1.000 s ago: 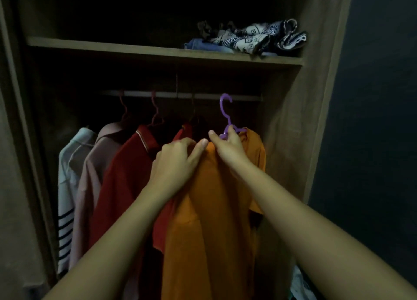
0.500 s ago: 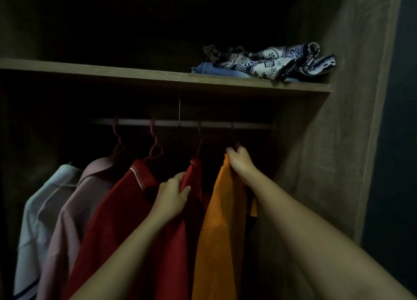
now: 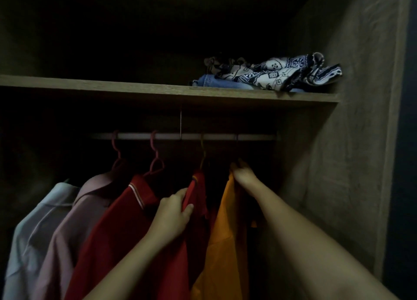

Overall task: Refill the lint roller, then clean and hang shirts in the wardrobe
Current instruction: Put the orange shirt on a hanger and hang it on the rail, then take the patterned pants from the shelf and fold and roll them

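I see the right hand (image 3: 244, 177) up at the neck of the orange shirt (image 3: 228, 232), fingers closed around the top of it where the hanger should be; the hook itself is lost in the dark under the rail (image 3: 194, 136), so I can't tell if it is seated. The left hand (image 3: 173, 214) is pinched on the edge of the red shirt (image 3: 196, 200) next to it, thumb on the front, holding that cloth aside. The orange shirt hangs at the right end of the row, near the wardrobe side wall (image 3: 352, 164). My main risk: letting go before the hook is over the rail, which would drop shirt and hanger to the floor. Second risk: the left hand's pull drags the red shirt off its own hanger (image 3: 203, 157). Third: the orange collar slips off under the grip. Light is poor, so seating has to be judged by feel. No lint roller in view.
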A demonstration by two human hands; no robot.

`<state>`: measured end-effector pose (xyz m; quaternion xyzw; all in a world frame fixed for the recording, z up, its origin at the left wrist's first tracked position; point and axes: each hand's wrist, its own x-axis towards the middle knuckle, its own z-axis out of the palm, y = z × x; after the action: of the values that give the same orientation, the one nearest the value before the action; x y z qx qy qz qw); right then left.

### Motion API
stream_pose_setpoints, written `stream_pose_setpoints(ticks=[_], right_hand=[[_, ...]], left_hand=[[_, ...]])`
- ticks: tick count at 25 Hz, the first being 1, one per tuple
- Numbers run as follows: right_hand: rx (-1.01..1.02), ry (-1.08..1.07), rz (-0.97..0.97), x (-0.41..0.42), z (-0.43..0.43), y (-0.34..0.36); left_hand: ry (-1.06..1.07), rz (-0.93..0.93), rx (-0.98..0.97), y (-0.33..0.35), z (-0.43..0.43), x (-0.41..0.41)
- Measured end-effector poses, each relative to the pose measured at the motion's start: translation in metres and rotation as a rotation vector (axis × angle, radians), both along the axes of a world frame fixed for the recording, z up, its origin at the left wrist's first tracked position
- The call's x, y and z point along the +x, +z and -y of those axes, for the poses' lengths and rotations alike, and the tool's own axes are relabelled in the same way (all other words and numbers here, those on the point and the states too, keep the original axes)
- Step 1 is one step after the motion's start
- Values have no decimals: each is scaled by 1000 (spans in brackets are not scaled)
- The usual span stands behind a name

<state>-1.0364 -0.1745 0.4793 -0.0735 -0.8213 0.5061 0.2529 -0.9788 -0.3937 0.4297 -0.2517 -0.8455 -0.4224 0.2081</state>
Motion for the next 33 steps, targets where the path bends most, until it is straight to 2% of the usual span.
stream_pose_setpoints(ticks=[4, 8, 11, 12, 14, 18, 20, 22, 24, 27, 29, 31, 33], right_hand=[[20, -3, 8, -7, -3, 1], [-67, -3, -23, 1, -4, -6], [173, -103, -8, 18, -10, -7], [267, -148, -72, 28, -9, -4], [393, -219, -275, 53, -5, 3], [579, -208, -811, 124, 14, 41], [714, -282, -1006, 150, 13, 77], [804, -413, -1054, 168, 5, 118], [892, -542, -966, 179, -3, 154], [939, -550, -630, 181, -13, 192], [942, -519, -364, 174, -19, 211], [1027, -522, -95, 163, -25, 226], [1008, -422, 92, 153, -27, 235]], left_hand=[[23, -19, -40, 2, -3, 4], [66, -20, -79, 3, -1, 8], [240, -132, -339, 10, -2, 22], [306, -197, -401, 16, -3, 32], [294, -382, -360, 32, -4, 51], [104, -887, -27, 87, -10, 79], [99, -991, 37, 128, -17, 82], [148, -986, -48, 164, -27, 72], [236, -950, -251, 188, -39, 54], [393, -923, -472, 191, -52, 36], [434, -953, -469, 188, -54, 33], [435, -991, -441, 189, -53, 32], [435, -1037, -440, 190, -52, 29]])
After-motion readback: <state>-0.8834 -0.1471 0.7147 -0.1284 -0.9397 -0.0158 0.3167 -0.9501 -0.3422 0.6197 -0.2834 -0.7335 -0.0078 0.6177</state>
